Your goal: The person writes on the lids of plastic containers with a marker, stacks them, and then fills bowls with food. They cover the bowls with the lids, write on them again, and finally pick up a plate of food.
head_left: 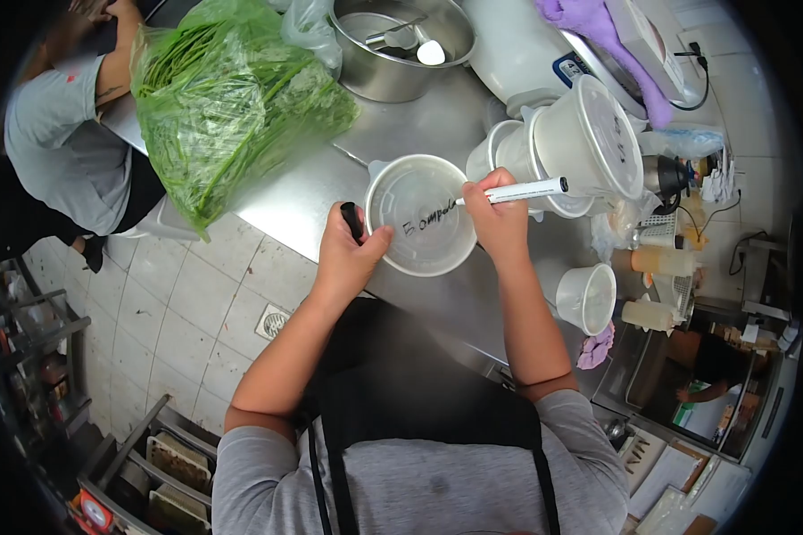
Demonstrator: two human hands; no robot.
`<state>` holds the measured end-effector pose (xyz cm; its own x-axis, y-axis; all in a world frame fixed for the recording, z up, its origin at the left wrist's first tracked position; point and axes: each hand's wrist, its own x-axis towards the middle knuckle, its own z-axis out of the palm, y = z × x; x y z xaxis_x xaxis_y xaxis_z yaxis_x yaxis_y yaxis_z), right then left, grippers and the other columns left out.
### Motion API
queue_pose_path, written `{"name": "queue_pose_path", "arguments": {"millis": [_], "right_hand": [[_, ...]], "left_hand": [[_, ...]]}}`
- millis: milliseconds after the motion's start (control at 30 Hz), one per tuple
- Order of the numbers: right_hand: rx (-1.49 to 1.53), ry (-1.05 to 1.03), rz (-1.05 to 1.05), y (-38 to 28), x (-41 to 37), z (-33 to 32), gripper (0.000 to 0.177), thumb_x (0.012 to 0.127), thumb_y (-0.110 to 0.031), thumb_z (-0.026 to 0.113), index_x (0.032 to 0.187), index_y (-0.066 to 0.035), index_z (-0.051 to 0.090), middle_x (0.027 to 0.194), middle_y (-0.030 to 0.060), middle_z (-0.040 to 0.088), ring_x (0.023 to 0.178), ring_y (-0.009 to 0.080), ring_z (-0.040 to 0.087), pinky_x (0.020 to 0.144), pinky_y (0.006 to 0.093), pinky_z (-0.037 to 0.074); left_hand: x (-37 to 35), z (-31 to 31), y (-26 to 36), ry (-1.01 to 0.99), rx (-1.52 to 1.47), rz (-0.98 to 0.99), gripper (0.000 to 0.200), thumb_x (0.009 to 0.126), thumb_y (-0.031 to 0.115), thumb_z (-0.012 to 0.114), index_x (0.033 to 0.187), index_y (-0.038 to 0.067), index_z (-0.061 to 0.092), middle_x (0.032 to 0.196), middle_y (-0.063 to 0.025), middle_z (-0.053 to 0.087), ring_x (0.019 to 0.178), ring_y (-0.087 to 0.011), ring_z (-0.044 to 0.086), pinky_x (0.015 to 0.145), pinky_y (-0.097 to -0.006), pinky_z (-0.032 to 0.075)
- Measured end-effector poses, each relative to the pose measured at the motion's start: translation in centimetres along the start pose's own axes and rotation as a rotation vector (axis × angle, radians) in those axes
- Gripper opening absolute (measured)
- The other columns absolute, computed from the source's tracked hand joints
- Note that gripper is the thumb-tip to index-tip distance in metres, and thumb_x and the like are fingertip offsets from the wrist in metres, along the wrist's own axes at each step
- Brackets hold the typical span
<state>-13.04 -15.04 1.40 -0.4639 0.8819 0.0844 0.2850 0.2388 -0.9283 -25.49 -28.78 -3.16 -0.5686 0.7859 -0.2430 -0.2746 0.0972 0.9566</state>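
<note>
My right hand (pixel 498 214) is closed around a white marker (pixel 531 190), its tip down on a round translucent lid (pixel 419 248). Black handwriting (pixel 428 218) runs across that lid, which tops a plastic tub. At the tub's left edge, my left hand (pixel 352 250) steadies the rim with the thumb and also keeps a black marker cap (pixel 351 221) between its fingers. Just right of the writing hand stand several stacked lidded tubs (pixel 589 147), the nearest lid also marked in black.
A clear green bag of leafy stems (pixel 232 107) lies on the steel table (pixel 393 134) at left. Behind is a steel pot (pixel 393 85) with utensils. An open white tub (pixel 587 299) stands at right. A person in a grey shirt (pixel 53 125) is at far left.
</note>
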Motion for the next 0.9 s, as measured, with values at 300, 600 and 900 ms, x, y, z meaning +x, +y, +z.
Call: {"name": "queue_pose_path", "arguments": {"millis": [300, 600, 900], "right_hand": [[-0.015, -0.047, -0.030, 0.4, 0.2, -0.7, 0.017, 0.072, -0.007, 0.057, 0.063, -0.005, 0.043, 0.053, -0.0022, 0.043, 0.049, 0.0039, 0.038, 0.044, 0.0205, 0.031], [0.136, 0.708, 0.010, 0.0, -7.5, -17.3, 0.015, 0.077, -0.014, 0.057, 0.072, -0.006, 0.045, 0.056, 0.0003, 0.049, 0.048, 0.0049, 0.044, 0.042, 0.0188, 0.034], [0.069, 0.693, 0.361, 9.5, -13.2, -27.5, 0.013, 0.071, -0.013, 0.060, 0.070, -0.004, 0.051, 0.057, 0.0013, 0.052, 0.047, 0.0059, 0.047, 0.041, 0.0188, 0.035]], "left_hand": [[0.0, 0.0, -0.2, 0.036, 0.067, 0.006, 0.026, 0.071, 0.011, 0.060, 0.085, 0.004, 0.040, 0.068, -0.0007, 0.046, 0.053, -0.0061, 0.042, 0.046, -0.0196, 0.036], [1.3, 0.1, 0.1, 0.013, -0.001, -0.074, 0.023, 0.074, 0.012, 0.057, 0.089, 0.007, 0.040, 0.073, -0.0026, 0.050, 0.055, -0.0086, 0.047, 0.044, -0.0217, 0.040], [-2.1, 2.4, 2.2, 0.174, 0.022, 0.440, 0.012, 0.078, 0.008, 0.052, 0.082, 0.005, 0.041, 0.066, -0.0002, 0.042, 0.053, -0.0067, 0.037, 0.047, -0.0191, 0.032]]}}
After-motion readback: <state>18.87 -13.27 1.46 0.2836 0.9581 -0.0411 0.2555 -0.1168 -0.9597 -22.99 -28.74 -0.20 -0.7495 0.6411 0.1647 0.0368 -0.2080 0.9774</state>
